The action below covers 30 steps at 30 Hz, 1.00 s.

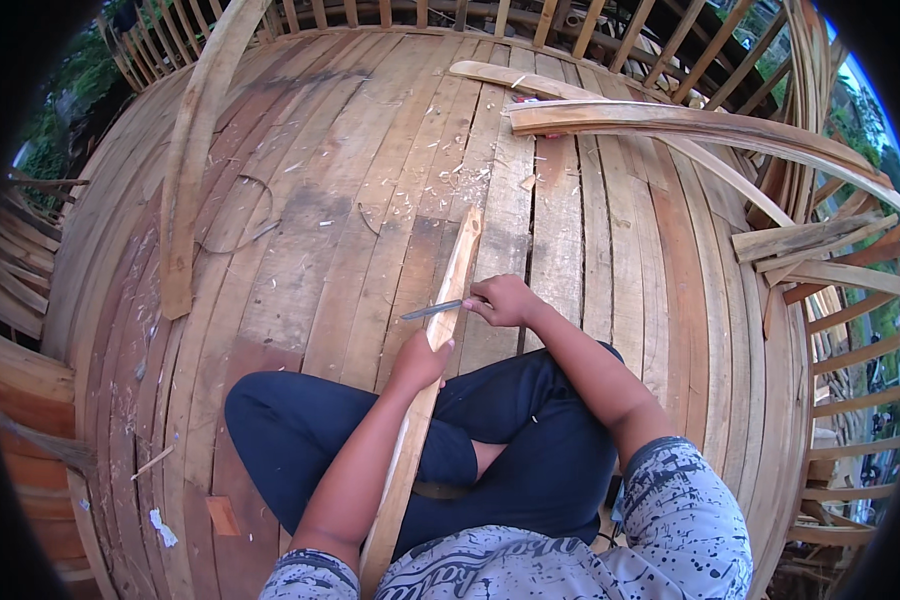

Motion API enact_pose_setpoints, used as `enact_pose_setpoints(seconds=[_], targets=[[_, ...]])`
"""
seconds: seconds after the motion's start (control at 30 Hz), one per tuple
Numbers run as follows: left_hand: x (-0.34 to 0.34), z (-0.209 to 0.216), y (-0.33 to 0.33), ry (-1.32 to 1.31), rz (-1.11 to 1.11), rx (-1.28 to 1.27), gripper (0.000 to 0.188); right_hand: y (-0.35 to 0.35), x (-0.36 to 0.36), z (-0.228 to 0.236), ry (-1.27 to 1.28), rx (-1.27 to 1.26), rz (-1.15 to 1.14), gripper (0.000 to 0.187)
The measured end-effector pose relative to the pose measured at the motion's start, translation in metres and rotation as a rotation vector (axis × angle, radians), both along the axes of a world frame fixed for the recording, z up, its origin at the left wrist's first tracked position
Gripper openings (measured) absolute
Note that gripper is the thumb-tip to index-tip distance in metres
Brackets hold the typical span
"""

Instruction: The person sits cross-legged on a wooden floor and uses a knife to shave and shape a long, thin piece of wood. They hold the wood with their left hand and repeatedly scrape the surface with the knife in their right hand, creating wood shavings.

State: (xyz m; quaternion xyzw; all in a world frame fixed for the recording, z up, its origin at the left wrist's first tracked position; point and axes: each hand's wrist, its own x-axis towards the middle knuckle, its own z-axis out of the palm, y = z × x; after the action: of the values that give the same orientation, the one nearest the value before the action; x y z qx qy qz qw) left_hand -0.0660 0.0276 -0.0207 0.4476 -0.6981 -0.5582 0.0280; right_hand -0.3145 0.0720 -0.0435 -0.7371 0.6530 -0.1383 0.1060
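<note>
knife handle hidden in right hand, wooden strip's lower end cut off

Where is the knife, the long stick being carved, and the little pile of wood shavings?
knife [432,310], head view, on the middle of its grey blade.
long stick [457,270], head view, on its upper part above the blade.
wood shavings [457,180], head view, on the scattered pale chips on the plank floor.

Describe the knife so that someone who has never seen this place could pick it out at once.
On the plank floor, a person sits cross-legged with a long wooden slat running out from the lap. The knife lies across that slat, gripped by the right hand just above the left hand. It is the only grey metal blade among the wood.
</note>
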Motion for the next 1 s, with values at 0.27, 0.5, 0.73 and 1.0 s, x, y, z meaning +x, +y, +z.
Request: enact_pose_setpoints(seconds=[0.27, 0.5, 0.73, 1.0], targets=[[0.003, -0.006, -0.002, 0.009, -0.007, 0.017, 0.035, 0.001, 0.006, -0.004, -0.096, 0.007, 0.016, 0.046], [0.003, 0.0, -0.002, 0.011, 0.011, 0.062, 0.038, -0.005, 0.019, -0.018, 0.051, -0.044, -0.104, 0.045], [0.0, -0.003, -0.01, 0.004, 0.018, 0.123, 0.038, -0.025, 0.004, -0.033, 0.081, -0.083, -0.195, 0.048], [-0.006, 0.006, -0.006, -0.011, 0.018, 0.098, 0.038, -0.01, -0.115, -0.035, 0.147, 0.236, -0.898, 0.065]])
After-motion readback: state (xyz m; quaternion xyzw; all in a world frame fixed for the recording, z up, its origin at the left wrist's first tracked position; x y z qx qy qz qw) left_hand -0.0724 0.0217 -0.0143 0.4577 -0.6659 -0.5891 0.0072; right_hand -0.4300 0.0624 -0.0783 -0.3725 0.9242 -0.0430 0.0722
